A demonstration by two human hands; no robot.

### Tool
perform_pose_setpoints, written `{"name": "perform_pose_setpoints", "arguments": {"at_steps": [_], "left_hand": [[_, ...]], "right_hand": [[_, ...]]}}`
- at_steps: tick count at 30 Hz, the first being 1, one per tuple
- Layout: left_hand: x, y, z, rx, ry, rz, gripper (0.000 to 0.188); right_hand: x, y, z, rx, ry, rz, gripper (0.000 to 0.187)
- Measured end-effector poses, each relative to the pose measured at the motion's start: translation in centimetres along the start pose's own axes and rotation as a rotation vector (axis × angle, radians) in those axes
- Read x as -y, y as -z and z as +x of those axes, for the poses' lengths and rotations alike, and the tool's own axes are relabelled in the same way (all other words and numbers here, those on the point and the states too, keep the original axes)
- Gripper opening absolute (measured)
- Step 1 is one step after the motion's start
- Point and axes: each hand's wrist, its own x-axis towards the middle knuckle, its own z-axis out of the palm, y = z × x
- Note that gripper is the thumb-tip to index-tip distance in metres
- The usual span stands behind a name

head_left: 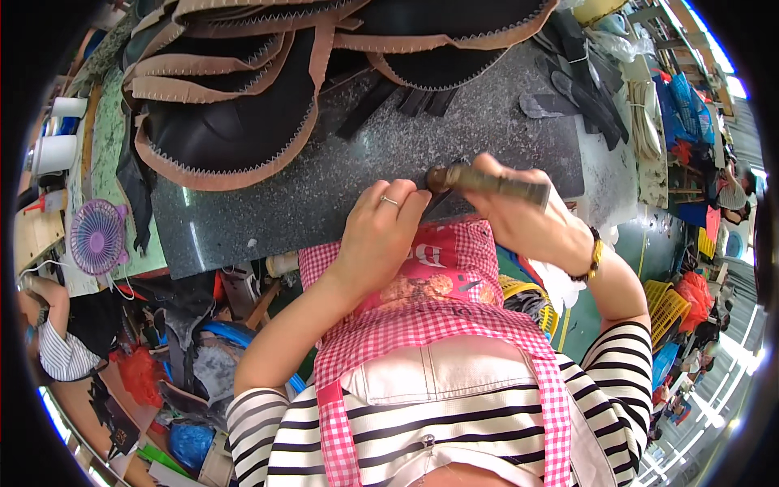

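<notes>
My right hand (527, 207) is closed round the brownish handle of a hammer (495, 183), which is smeared by motion. The hammer's dark head end lies toward my left fingertips, over the near edge of the dark speckled slab (341, 183). My left hand (383, 231), with a ring on one finger, is closed at that edge, thumb and fingers pressed together. A small dark piece shows beside its fingertips, but what they pinch is mostly hidden. Black leather pieces (227, 130) with tan stitched borders lie piled on the slab beyond my left hand.
Short black strips (426, 101) and a heap of dark strips (588, 101) lie farther back. A purple fan (98, 235) stands at the left. Yellow baskets (665, 312) are on the floor at right. Another person (65, 341) sits at far left.
</notes>
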Motion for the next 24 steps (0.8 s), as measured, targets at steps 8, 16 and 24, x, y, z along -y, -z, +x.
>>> {"name": "perform_pose_setpoints", "arguments": {"at_steps": [8,16,24], "left_hand": [[0.3,-2.0,6.9,0.073,-0.117,0.074,0.021],[-0.4,-1.0,4.9,0.073,-0.172,0.281,0.024],[-0.6,0.5,2.8,0.085,-0.111,0.271,0.024]], "right_hand": [[-4.8,1.3,-1.3,-0.100,-0.219,-0.119,0.020],[-3.4,0.6,-1.4,-0.062,-0.130,-0.148,0.014],[-1.3,0.2,-0.7,-0.062,-0.161,-0.055,0.017]]}}
